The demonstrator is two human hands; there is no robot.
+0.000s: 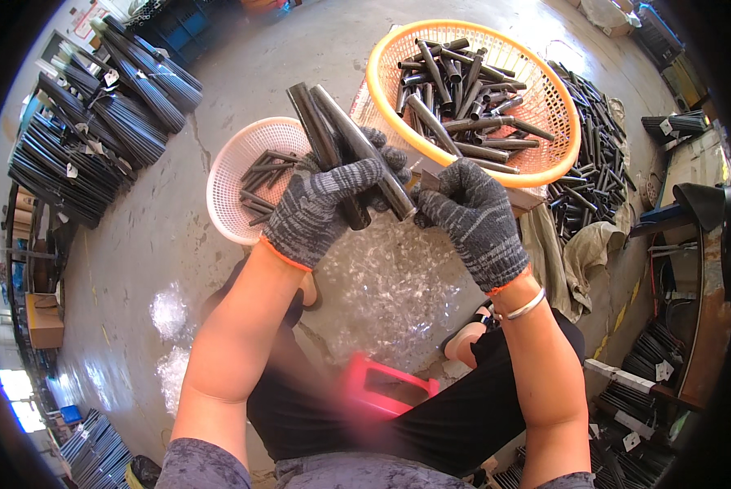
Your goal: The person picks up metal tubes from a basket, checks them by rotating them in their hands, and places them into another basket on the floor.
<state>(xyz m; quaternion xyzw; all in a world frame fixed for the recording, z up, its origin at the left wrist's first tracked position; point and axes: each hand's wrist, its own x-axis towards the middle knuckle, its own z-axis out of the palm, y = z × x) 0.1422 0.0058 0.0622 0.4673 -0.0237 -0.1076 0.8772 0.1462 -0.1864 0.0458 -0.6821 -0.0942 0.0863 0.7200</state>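
Our left hand (316, 200) clasps two black metal tubes (354, 134), long axes slanting down-right; right hand (473, 216) curls beside one's lower end, contents unclear.

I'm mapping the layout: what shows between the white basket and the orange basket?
In the head view, the gloved left hand, gripping two dark tubes, shows over grey floor between the white basket and the orange basket.

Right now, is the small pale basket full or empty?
Partly filled: the small pale basket holds several short dark tubes, with bare mesh showing around them.
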